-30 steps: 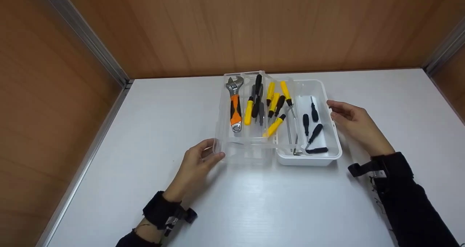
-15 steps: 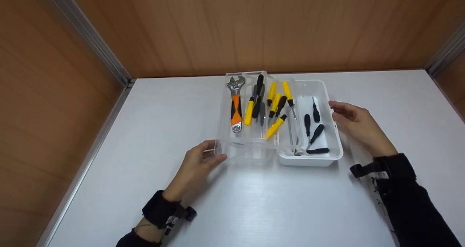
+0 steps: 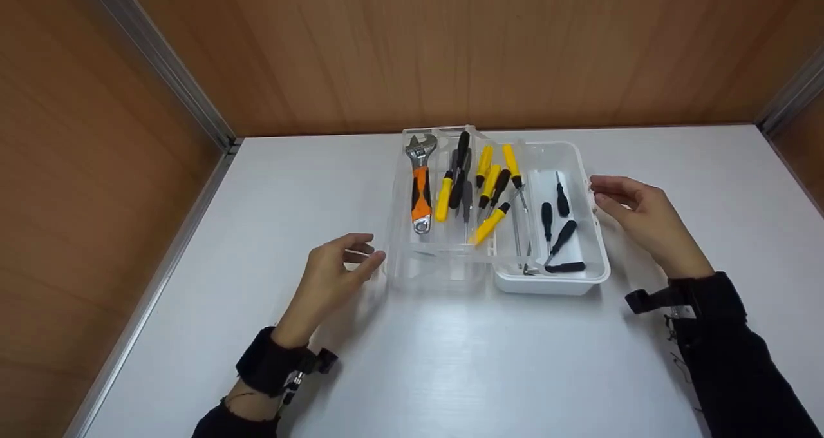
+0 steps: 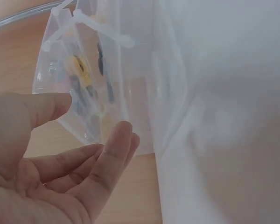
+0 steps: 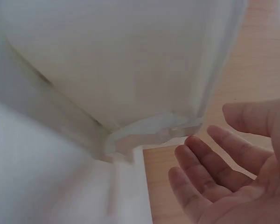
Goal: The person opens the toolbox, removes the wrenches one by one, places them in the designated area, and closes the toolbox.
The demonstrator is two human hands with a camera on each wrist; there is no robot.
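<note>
A clear plastic tray (image 3: 394,232) holds an orange-handled adjustable wrench (image 3: 420,190) and several yellow and black screwdrivers (image 3: 489,196). It sits partly over a white tool box (image 3: 595,245) with small black screwdrivers (image 3: 555,232) inside. My left hand (image 3: 335,274) hovers just left of the tray's near corner, fingers relaxed, holding nothing. In the left wrist view the tray (image 4: 98,79) stands a little beyond my fingertips (image 4: 123,135). My right hand (image 3: 634,212) is open beside the box's right wall, not touching it. The right wrist view shows the box's side latch (image 5: 149,133) close to my fingers (image 5: 200,177).
The white table (image 3: 450,361) is bounded by wooden walls (image 3: 418,45) at the back and left, with a metal strip (image 3: 161,77) along the left corner. Bare table surface lies in front of the box and to both sides.
My left hand has let go of the tray's near left corner and drawn back to the left. My right hand has shifted slightly right, away from the box.
</note>
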